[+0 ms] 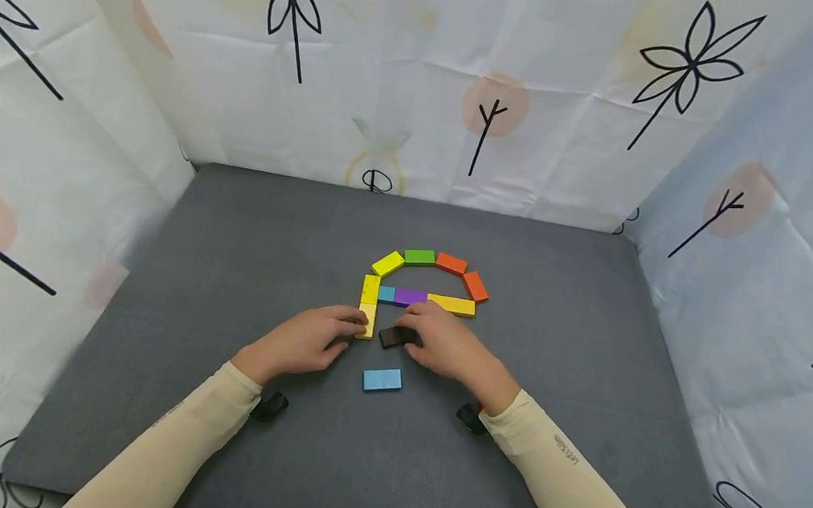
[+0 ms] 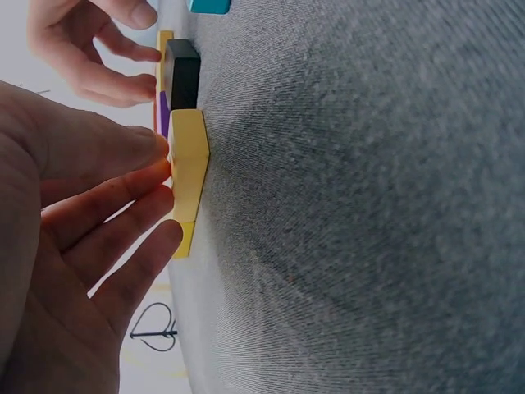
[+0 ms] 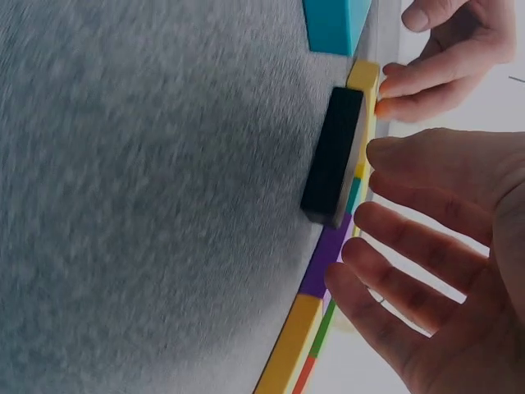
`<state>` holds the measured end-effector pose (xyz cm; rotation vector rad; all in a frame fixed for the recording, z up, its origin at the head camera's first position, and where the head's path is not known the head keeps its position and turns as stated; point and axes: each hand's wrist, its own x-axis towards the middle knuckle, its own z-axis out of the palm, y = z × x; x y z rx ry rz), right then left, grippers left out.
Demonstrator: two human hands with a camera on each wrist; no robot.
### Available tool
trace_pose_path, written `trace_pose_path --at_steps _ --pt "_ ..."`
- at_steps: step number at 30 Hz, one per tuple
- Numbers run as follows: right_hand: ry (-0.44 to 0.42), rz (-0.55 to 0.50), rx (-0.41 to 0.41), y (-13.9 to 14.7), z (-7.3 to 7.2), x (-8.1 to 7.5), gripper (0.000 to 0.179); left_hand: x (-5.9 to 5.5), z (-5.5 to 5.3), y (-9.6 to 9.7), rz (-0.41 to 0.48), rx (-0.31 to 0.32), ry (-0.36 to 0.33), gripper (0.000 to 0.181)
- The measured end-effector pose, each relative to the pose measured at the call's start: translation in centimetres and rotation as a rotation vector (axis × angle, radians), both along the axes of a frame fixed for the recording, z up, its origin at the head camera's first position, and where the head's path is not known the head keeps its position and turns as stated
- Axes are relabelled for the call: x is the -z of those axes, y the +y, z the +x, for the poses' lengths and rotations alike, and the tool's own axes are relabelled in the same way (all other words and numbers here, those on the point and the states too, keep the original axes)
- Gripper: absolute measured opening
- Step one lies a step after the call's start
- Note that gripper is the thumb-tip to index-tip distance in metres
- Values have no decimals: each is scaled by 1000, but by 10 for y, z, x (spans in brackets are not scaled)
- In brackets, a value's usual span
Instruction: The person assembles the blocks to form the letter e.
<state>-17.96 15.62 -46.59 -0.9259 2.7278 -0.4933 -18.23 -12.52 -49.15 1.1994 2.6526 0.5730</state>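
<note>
My left hand (image 1: 308,337) has its fingertips at the side of a pale yellow block (image 2: 190,152), the near one of two yellow blocks end to end. Its fingers are fairly straight, and the thumb stands apart from the block in the right wrist view. Relaxed fingers of my right hand (image 1: 445,342) hover at a black block (image 3: 334,156), fingertips right at its upper edge. That black block lies slightly askew, just right of the pale yellow one. Purple (image 1: 411,296) and orange-yellow (image 1: 453,305) blocks run rightward behind it, partly behind the right hand.
A light blue block (image 1: 382,380) lies nearer to me, between the forearms. Beyond the hands, a yellow block (image 1: 388,264), a green block (image 1: 419,258) and orange blocks (image 1: 451,264) form an arch on the grey table (image 1: 270,234). Patterned white cloth (image 1: 418,126) hangs around the table.
</note>
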Motion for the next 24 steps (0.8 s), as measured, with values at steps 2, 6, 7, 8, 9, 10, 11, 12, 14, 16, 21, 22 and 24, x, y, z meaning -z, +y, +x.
trace_pose_path --at_steps 2,6,7,8,9,10,11,12,14,16,21,22,24 --pt "3 5 -4 -2 1 0 35 1 0 0 -3 5 8 34" --pt "21 19 -11 -7 0 1 35 1 0 0 0 15 23 33" --pt "23 25 -13 -7 0 2 35 1 0 0 0 17 24 33" --pt "24 31 -15 -8 -1 3 35 1 0 0 -1 20 26 32" --pt "23 34 -17 -9 -2 4 35 0 0 0 -2 22 28 32" --pt "21 37 -18 -9 -2 5 34 0 0 0 -4 23 29 32" --pt "20 37 -19 -9 -2 6 34 0 0 0 -7 23 27 32" --pt "18 38 -20 -9 -3 8 34 0 1 0 -9 24 27 32" --pt "14 33 -20 -9 -3 10 33 -1 1 0 -13 23 27 32" --pt "16 31 -19 -9 -4 11 33 0 0 1 -17 22 28 32" --pt "15 25 -9 -9 -4 11 32 2 -1 2 -12 22 39 30" --pt "13 25 -6 -9 -4 11 32 1 -1 1 -11 22 41 30" --pt "2 29 12 -9 -3 11 31 0 -1 1 -10 25 45 30"
